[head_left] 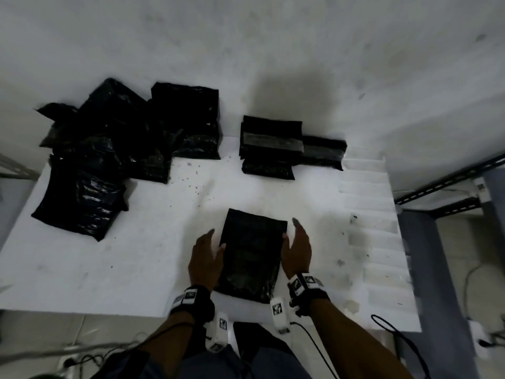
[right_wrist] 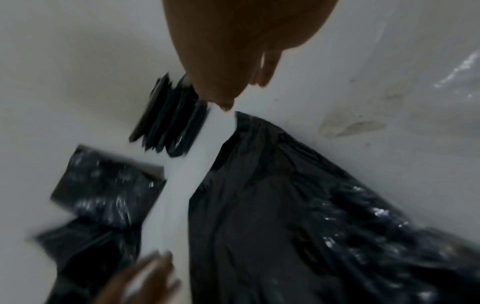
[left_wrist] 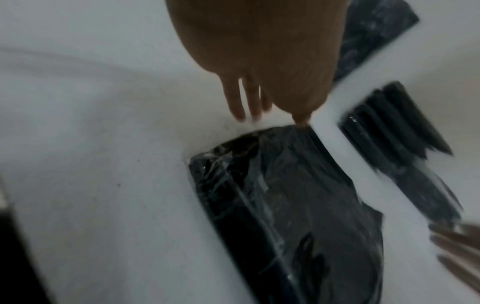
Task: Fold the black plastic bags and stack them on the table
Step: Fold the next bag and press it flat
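The work surface is a white table (head_left: 153,258) set against a stained white wall, with metal shelving framing at the far right and loose cables near its front edge.

At far left lies a loose heap of unfolded black bags (head_left: 109,149), overlapping and creased, some of it close to the table's left edge. Judgement: a careless pull on one bag could drag its neighbours off the side, since the film looks slick and the bags overlap.

At centre front, the left hand (head_left: 205,262) is flat with fingers extended, its thumb tip touching the left edge of the bag being folded (head_left: 250,255). That bag lies flat as a narrow rectangle, its near end close to the table's front edge. The right hand (head_left: 297,248) stands edge-on, fingers straight and together, against the bag's right edge. Neither hand pinches anything. Judgement: the bag is being squared or smoothed between folds. The film looks springy, so a fold pressed too lightly could reopen; the near end could also slip off the front edge if pushed toward the person.

Beyond and to the right sits the stack of folded bags (head_left: 272,147), fanned and uneven, with one piece jutting right. Judgement: adding another bag on this offset pile risks it sliding apart.

Both wrist views are blurred; finer finger contact cannot be confirmed.
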